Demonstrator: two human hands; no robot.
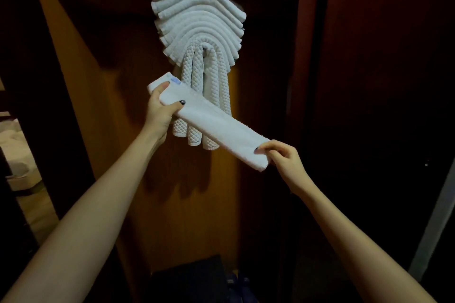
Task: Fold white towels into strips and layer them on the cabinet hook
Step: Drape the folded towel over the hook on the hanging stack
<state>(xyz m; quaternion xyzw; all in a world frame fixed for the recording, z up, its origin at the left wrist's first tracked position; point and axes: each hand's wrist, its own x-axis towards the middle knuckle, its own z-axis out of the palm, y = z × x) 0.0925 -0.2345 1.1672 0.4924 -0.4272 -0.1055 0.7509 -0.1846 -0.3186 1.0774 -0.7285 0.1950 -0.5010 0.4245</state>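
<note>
**Towel strip held slantwise before the layered stack**

Wooden cabinet panelling [103,130] fills the background, warm brown at the middle and almost black to either side. At the far left edge something pale and soft [14,152] shows, too blurred to name.

The left hand [160,108] grips the upper end of a folded white towel strip [216,128], thumb curled across its front and a fingertip hooked over its far edge. Just beyond that fingertip a small blue label [175,80] sits on the strip, its writing too small to read.

Above the fingers, arched white towels [199,22] lie layered one over another. Whatever carries them is buried beneath. Long waffle-textured towels [211,86] hang from under the arch, partly covered by the strip.

The right hand [283,157] pinches the strip's lower end between thumb and curled fingers.

Below, a dark box [192,275] is barely discernible.
</note>
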